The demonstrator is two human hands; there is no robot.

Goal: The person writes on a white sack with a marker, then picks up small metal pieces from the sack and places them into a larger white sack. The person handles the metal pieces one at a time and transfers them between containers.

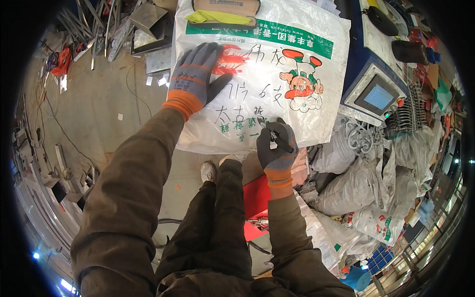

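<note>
At twelve o'clock, beyond the wearer's shoes, the broad white plastic sack with a green printed band point(314, 123) lies face up, its support hidden beneath it. The two hands work well apart. At the sack's nine o'clock, the left hand in a grey work glove with an orange cuff point(195, 74) rests flat, fingers together toward one o'clock and thumb spread toward three, partly covering a red printed picture point(230, 60); it probably pins the slack film so that it does not slide or pucker under the pen. Near the sack's six o'clock, the matching gloved right hand point(278, 148) curls round a slim black marker point(283, 143), slanted with its tip toward ten or eleven o'clock, as suits writing. The tip is by the end of the lowest row of black handwriting point(237, 116); whether it touches the sack I cannot tell. The handwriting reads upright to the wearer, whereas the red-capped cartoon figure point(301, 84) stands head down, so the print seems to be mere background. At the sack's eleven o'clock, a tan oblong case point(230, 6) and a yellow-green folded cloth point(217, 18) lie by the far edge, well clear of the writing. Toward two o'clock stands a grey control panel with a lit blue screen point(377, 95).
</note>
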